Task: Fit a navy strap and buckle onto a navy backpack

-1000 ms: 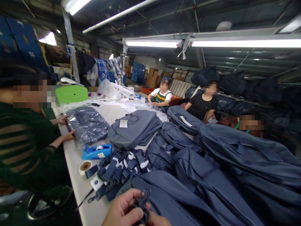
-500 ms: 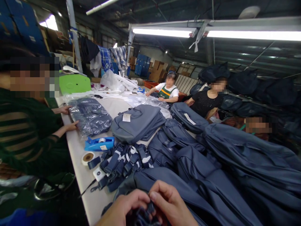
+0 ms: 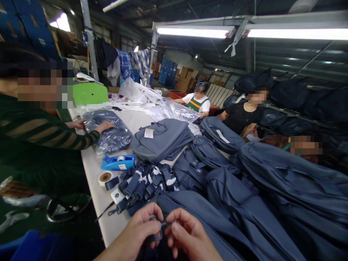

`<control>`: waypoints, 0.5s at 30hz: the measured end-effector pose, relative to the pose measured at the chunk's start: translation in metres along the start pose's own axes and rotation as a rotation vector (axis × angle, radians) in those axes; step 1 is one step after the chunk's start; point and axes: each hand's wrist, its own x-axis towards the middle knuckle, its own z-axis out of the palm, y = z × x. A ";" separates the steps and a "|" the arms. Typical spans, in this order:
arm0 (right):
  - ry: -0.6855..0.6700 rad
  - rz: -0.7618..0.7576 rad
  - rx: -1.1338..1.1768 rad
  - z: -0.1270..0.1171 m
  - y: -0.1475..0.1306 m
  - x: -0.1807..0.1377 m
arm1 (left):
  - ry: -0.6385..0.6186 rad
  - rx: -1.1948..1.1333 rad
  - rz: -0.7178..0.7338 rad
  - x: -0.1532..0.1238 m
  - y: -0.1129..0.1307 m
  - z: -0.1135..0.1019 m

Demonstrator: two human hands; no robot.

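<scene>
Pinching a small dark strap clip (image 3: 160,229) between them, the left hand (image 3: 138,232) and right hand (image 3: 187,235) hover over navy bags (image 3: 217,203) (folded straps (image 3: 148,181) and a blue tape dispenser (image 3: 118,162) lie just beyond).

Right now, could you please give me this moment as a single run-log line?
left hand: pinches small dark clip | right hand: pinches same clip | beneath: navy bag | nearby: strap pile, blue tape dispenser

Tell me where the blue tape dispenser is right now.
The blue tape dispenser sits left of centre on the white table, between the bagged backpack and the tape roll.
</scene>
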 end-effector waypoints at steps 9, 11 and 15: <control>0.021 -0.196 -0.524 -0.008 0.015 -0.005 | -0.115 0.011 0.095 -0.005 -0.005 -0.010; 0.006 -0.076 -0.415 -0.005 0.013 -0.006 | -0.060 0.428 0.350 -0.013 -0.002 -0.012; -0.025 0.064 -0.202 0.002 0.015 -0.006 | 0.042 1.151 0.860 -0.018 -0.015 -0.023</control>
